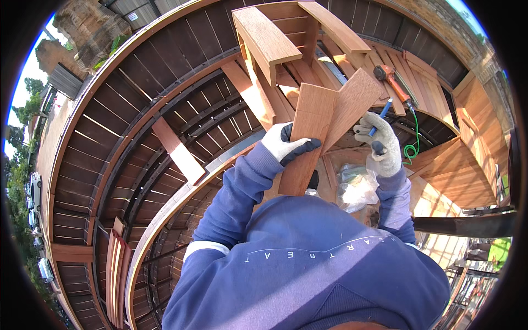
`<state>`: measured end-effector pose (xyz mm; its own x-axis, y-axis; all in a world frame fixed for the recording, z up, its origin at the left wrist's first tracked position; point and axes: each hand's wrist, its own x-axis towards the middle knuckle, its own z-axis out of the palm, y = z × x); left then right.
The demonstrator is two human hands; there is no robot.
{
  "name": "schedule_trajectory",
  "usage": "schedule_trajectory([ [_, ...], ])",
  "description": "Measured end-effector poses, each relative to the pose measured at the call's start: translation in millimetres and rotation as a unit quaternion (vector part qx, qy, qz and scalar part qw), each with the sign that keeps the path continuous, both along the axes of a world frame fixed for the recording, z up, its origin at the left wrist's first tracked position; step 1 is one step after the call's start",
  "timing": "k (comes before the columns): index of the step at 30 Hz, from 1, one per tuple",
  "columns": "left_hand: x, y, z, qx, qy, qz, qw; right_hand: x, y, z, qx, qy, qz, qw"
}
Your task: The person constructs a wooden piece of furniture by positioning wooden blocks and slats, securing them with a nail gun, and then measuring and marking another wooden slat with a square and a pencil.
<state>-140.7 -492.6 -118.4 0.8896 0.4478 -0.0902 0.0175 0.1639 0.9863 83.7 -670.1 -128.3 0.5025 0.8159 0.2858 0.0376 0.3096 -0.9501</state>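
My left hand (288, 144), in a white glove with dark fingertips, is closed round the near part of a reddish-brown wooden board (312, 113). A faint line crosses that board above my thumb. A second board (355, 99) lies behind it at an angle, and the two cross near my fingers; whether my left hand grips this one too is hidden. To the right, my right hand (383, 144), in a pale grey glove, is closed on a blue pen (380, 117) that points up and away. The pen is apart from both boards.
Beyond the boards stands a wooden frame (269, 38) with loose planks. An orange hand tool (392, 85) with a green coiled hose (411, 151) lies at the right. A clear plastic bag (356, 187) sits below my hands. Curved slatted tiers (137, 88) with open gaps sweep round the left.
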Motion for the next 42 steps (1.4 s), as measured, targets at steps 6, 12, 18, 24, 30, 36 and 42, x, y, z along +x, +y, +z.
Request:
schedule_trajectory([
  [6, 22.8, -13.0, -3.9, -0.105, -0.015, 0.028, 0.994, -65.4, 18.7, -53.1, -0.010, 0.050, -0.150, 0.987],
  [12, 19.2, -4.4, -30.1, -0.227, -0.122, 0.060, 0.964, -51.6, 15.5, -23.2, -0.013, -0.007, -0.149, 0.989],
  [18, 4.3, -2.7, -27.7, -0.211, -0.090, 0.073, 0.971, -49.8, 1.6, -9.1, -0.071, -0.060, -0.099, 0.991],
  [24, -3.1, -6.8, -34.6, -0.188, -0.036, 0.129, 0.973, -55.8, 12.6, -23.6, -0.078, -0.037, -0.059, 0.995],
  [30, -6.8, -3.1, -38.1, -0.152, -0.008, 0.153, 0.976, -55.7, 23.6, -34.0, -0.088, -0.058, -0.028, 0.994],
  [36, -9.0, 0.1, -51.8, -0.207, -0.021, 0.160, 0.965, -58.4, 19.9, -41.1, -0.106, -0.044, -0.014, 0.993],
  [42, -10.8, 1.9, -52.3, -0.188, -0.017, 0.151, 0.970, -64.2, 21.7, -41.1, -0.131, -0.057, -0.031, 0.989],
])
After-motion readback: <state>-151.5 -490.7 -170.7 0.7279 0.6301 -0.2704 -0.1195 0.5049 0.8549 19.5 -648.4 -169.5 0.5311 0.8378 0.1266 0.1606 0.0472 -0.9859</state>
